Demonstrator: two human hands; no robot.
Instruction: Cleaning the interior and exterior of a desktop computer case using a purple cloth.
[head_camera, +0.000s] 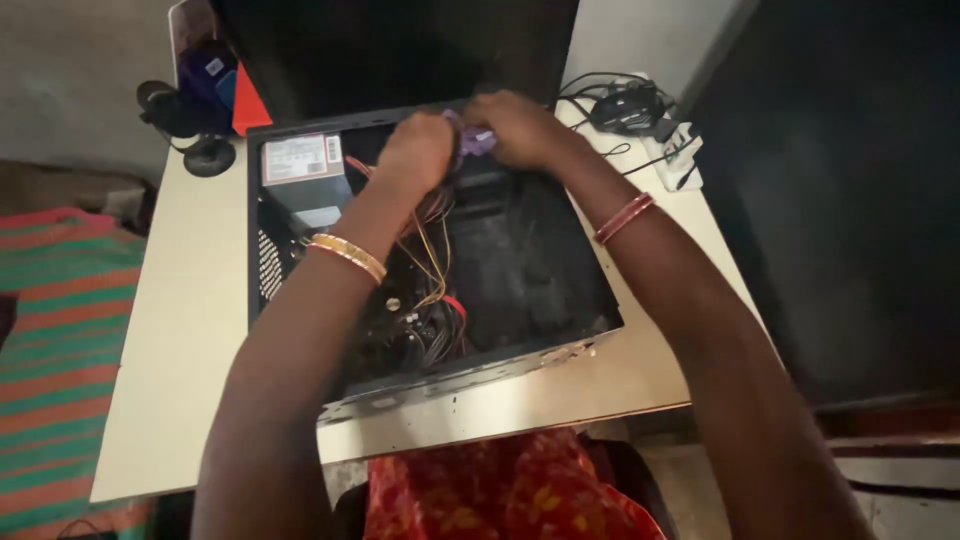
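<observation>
Hands are meeting at the far edge of the open computer case (300, 290) lying on the desk (180, 330): left hand (418, 150) and right hand (515, 128) are both closing their fingers on a small purple part (474, 140) between them. Loose yellow wires (435, 255) are hanging just beneath, crowding the left wrist.
</observation>
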